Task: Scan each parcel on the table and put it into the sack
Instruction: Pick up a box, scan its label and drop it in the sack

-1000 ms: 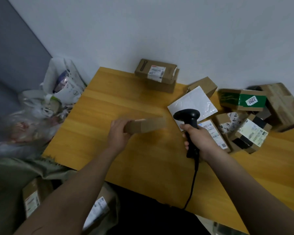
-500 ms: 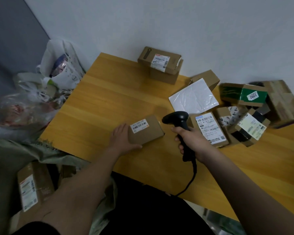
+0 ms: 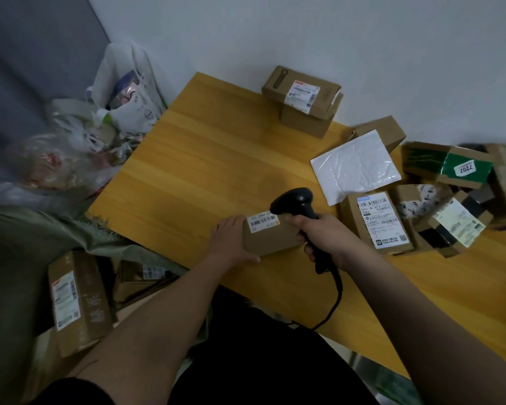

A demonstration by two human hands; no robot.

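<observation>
Two hands share the work at the near edge of the table (image 3: 187,171). Your left hand (image 3: 231,244) lies on the small brown parcel (image 3: 270,238), fingers (image 3: 225,226) laid along its left end and thumb against its near side, pressing it flat with its barcode label (image 3: 263,223) facing up. Your right hand (image 3: 323,238) is wrapped tightly round the handle of the corded scanner (image 3: 295,201), whose head sits just beyond your knuckles, over the label's right edge. Judged from this, the scan of this parcel is in hand and its transfer is not yet done. To the left of your left fingers, below the table edge, the olive sack (image 3: 21,258) lies open with at least two labelled boxes (image 3: 76,302) inside. Beyond and to the right of your right fingers wait a stacked pair of boxes (image 3: 303,97), a white mailer (image 3: 355,166), a labelled box (image 3: 380,222) and a loose heap of further parcels (image 3: 462,197), so most of the work remains.
</observation>
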